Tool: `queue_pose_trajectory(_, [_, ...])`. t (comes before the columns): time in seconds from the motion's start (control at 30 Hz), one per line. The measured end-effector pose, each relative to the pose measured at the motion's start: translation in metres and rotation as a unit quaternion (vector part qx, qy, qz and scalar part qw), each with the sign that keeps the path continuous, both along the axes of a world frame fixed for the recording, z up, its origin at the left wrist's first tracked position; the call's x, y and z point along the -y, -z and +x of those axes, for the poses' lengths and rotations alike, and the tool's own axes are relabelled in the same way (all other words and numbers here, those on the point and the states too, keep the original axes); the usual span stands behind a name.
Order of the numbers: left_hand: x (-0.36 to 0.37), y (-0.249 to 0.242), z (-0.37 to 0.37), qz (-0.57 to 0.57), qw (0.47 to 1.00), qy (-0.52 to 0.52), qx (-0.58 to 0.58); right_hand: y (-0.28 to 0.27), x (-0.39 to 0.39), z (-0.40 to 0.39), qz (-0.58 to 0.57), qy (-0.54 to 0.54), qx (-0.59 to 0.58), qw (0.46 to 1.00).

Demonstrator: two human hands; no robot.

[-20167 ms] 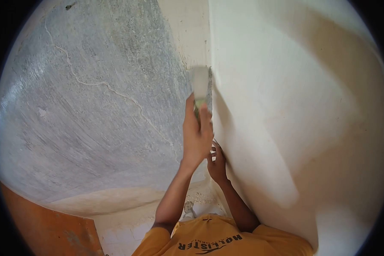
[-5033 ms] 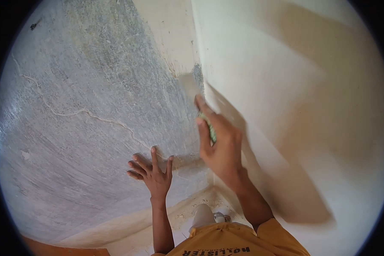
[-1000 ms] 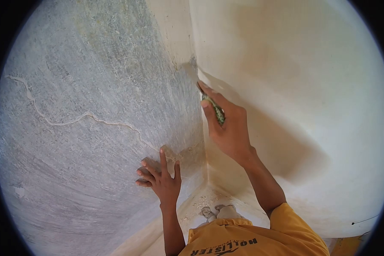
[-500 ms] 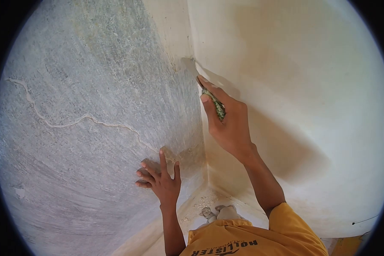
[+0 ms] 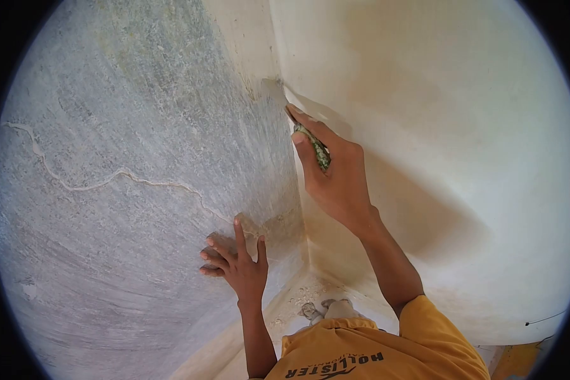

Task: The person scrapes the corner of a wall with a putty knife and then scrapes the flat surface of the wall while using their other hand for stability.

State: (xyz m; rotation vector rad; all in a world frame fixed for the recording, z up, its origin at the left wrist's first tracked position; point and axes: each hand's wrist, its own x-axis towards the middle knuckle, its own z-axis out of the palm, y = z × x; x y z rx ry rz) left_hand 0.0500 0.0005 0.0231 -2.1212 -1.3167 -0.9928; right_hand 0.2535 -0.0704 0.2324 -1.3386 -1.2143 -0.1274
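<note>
My right hand (image 5: 337, 174) is closed around the green patterned handle of a putty knife (image 5: 274, 92). The knife's broad blade lies against the scraped grey wall (image 5: 139, 114), close to the corner and beside a strip of cream coating (image 5: 239, 38). Lower down, my left hand (image 5: 242, 269) rests on the same wall with its fingers spread and nothing in it. Its index fingertip touches the wall near the end of a pale, winding crack (image 5: 126, 172). My right palm hides part of the handle.
A smooth cream wall (image 5: 462, 139) meets the grey one at the corner, on my right. Crumbs of debris (image 5: 307, 292) lie on the floor at the corner's foot, near my feet (image 5: 313, 311). A thin dark wire (image 5: 544, 318) shows at the lower right.
The view has shifted slightly, so the walls sit a little further left in it. The putty knife blade stays at about the same spot by the corner, and my left hand has not moved.
</note>
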Motion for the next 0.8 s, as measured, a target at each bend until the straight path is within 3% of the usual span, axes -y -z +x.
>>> queue_pose_trajectory(0.17, [0.000, 0.002, 0.000, -0.002, 1.000, 0.005, 0.003, 0.013, 0.003, -0.005, -0.013, 0.005, 0.016, 1.000])
queue_pose_trajectory(0.27, [0.001, 0.001, 0.000, -0.002, 1.000, 0.005, 0.003, -0.007, 0.001, 0.000, -0.040, -0.006, -0.042, 0.998])
queue_pose_trajectory(0.37, [0.001, 0.001, 0.000, -0.008, 1.000, -0.001, -0.001, 0.013, -0.001, -0.003, 0.005, 0.002, 0.009, 1.000])
queue_pose_trajectory(0.57, [0.000, 0.001, -0.002, -0.007, 1.000, 0.000, -0.024, -0.002, -0.013, 0.003, 0.044, 0.019, 0.003, 0.999])
queue_pose_trajectory(0.8, [0.001, 0.000, 0.000, 0.010, 1.000, -0.001, -0.014, -0.003, -0.009, 0.002, 0.024, 0.026, -0.001, 0.999])
